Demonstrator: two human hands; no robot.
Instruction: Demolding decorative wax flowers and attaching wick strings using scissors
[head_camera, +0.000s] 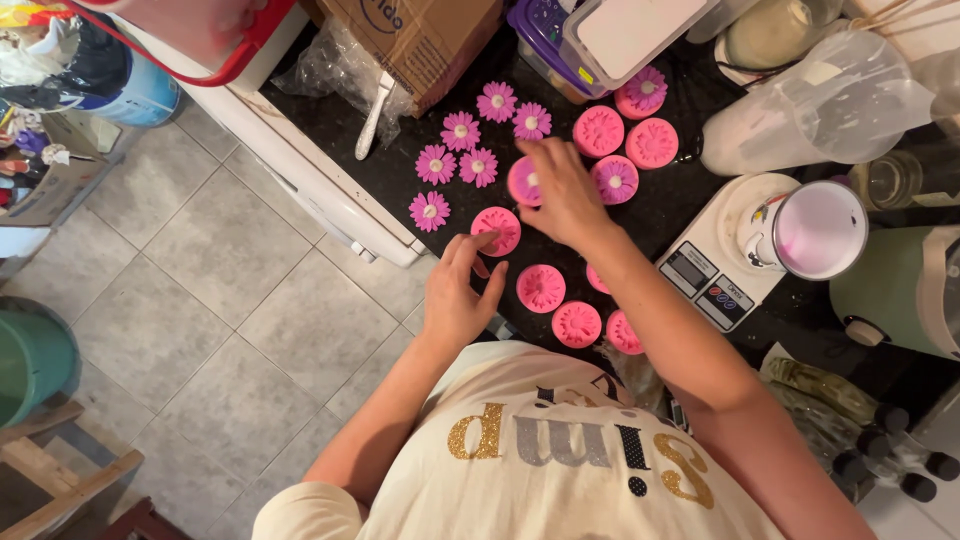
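Where fingers press: round pink mould (524, 182)

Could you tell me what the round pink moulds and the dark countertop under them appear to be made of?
The pink moulds look like soft matte silicone: dull, uniform colour, rounded edges, flower pattern pressed inside. The countertop looks like polished dark stone, speckled and faintly glossy; it could be laminate.

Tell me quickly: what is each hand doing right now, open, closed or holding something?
Left hand: open, fingertips touching a pink round mould, holding nothing.
Right hand: fingers closed on a pink mould with a flower.
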